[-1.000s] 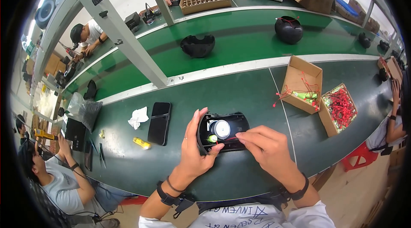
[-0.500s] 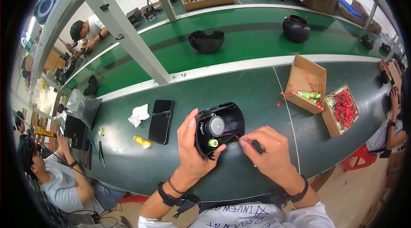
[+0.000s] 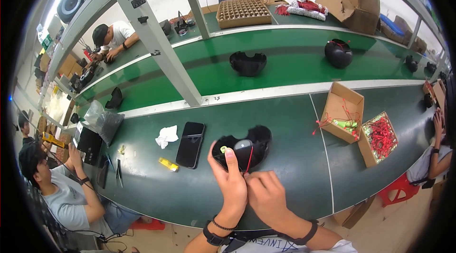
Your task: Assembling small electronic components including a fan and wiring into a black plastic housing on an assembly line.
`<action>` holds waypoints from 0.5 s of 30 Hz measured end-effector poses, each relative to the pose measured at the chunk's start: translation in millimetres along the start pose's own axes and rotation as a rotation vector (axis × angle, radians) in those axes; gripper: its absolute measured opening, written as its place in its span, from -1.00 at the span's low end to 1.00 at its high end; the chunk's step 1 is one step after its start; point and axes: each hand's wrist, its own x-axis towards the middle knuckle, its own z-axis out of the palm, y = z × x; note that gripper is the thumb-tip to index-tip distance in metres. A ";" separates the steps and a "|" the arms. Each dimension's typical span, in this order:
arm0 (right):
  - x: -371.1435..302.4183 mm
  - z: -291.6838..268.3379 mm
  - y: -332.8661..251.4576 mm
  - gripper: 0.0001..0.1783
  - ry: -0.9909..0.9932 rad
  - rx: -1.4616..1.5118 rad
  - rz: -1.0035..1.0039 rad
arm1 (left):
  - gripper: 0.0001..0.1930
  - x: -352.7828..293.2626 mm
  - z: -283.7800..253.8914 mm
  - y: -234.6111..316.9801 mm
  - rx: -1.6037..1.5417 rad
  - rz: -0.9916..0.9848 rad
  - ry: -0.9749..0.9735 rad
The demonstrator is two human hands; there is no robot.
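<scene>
A black rounded plastic housing (image 3: 260,140) rests in my left hand (image 3: 232,184) above the near middle of the green table. My left fingers wrap its side, and the thumb reaches into it beside a small light-green cylinder (image 3: 223,149), which looks like a battery cell. A round grey metal part (image 3: 244,144) sits inside. From the housing a red wire (image 3: 250,158) runs toward my right hand (image 3: 267,195). The right fingers are closed at the wire's lower end, close against my left hand; the wire's tip is hidden.
Left of the housing lie a black phone (image 3: 191,145), a white tissue (image 3: 166,136) and a yellow object (image 3: 168,164). Cardboard boxes (image 3: 343,106) with red wires and green cells stand right. Beyond a pale rail, black shells (image 3: 248,64) sit on a green belt. Co-workers sit around.
The housing has turned in my left hand, whose thumb moved inside to the green cylinder. My right hand came left and down, near my left hand. The view has shifted.
</scene>
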 end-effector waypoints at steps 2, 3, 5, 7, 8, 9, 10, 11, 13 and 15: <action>3.2 0.9 -0.2 -0.63 -0.111 0.040 -0.016 | -0.48 2.2 -2.4 -1.8 -0.182 -0.215 -0.017; 7.1 -1.9 -0.8 -0.63 -0.110 0.031 -0.021 | -0.51 3.0 -2.3 -0.5 -0.276 -0.324 -0.031; 15.9 -8.0 -2.8 -0.75 -0.189 0.190 -0.030 | -0.52 9.0 -0.2 7.4 -0.317 -0.335 -0.035; 27.6 -22.0 7.1 -0.71 -0.238 0.283 -0.060 | -0.56 21.9 -7.4 14.6 -0.288 -0.284 -0.056; 42.7 -38.6 11.1 -0.67 -0.310 0.379 0.041 | -0.58 32.3 -21.9 14.0 -0.202 -0.198 -0.107; 64.0 -48.5 16.3 -0.62 -0.388 0.476 0.139 | -0.60 43.6 -31.2 14.7 -0.180 -0.158 -0.094; 94.7 -46.1 24.5 -0.60 -0.264 0.429 0.174 | -0.62 59.0 -46.9 12.3 -0.075 -0.077 -0.131; 130.9 -42.6 36.4 -0.57 -0.133 0.369 0.209 | -0.63 71.7 -55.7 12.4 0.023 0.002 -0.180; 189.6 -8.4 90.0 -0.23 0.041 0.144 0.154 | -0.61 79.2 -52.0 25.2 0.092 0.070 -0.240; 236.1 35.6 179.8 -0.09 0.138 -0.116 0.310 | -0.50 87.6 -36.5 28.3 0.394 0.082 -0.537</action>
